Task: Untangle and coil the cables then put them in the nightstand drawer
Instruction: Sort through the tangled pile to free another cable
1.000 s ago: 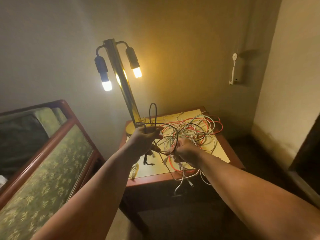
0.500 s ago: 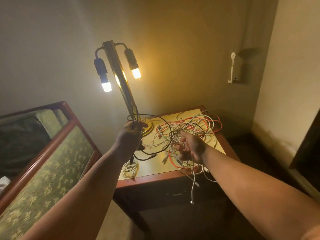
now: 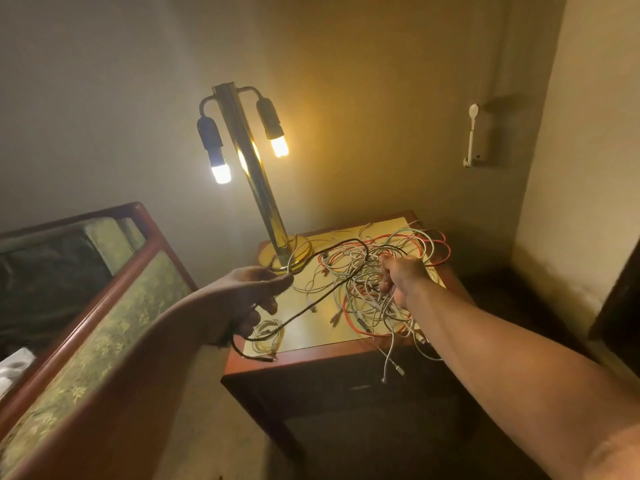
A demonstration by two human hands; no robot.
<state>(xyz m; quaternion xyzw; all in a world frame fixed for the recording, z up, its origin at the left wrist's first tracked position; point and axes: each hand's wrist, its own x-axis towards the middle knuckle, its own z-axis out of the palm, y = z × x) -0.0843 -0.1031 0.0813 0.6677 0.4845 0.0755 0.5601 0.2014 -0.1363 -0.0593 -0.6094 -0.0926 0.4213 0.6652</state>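
Observation:
A tangle of white, grey and red cables (image 3: 415,251) lies on the wooden nightstand (image 3: 311,355). My left hand (image 3: 242,296) grips a black cable (image 3: 332,292) that loops up toward the tangle and trails down past the front left corner of the nightstand. My right hand (image 3: 398,278) clutches a bunch of the tangled cables in the pile. A small coiled white cable (image 3: 266,336) rests near the nightstand's front left corner. Several white cable ends hang over the front edge above the drawer front (image 3: 360,389), which is shut.
A brass lamp (image 3: 256,188) with two lit bulbs stands at the nightstand's back left. A bed with a wooden frame and green patterned padding (image 3: 86,323) runs along the left. Walls close in behind and to the right.
My left hand has moved left and down, drawing the black cable out of the pile. My right hand has shifted deeper into the tangle and closed on it.

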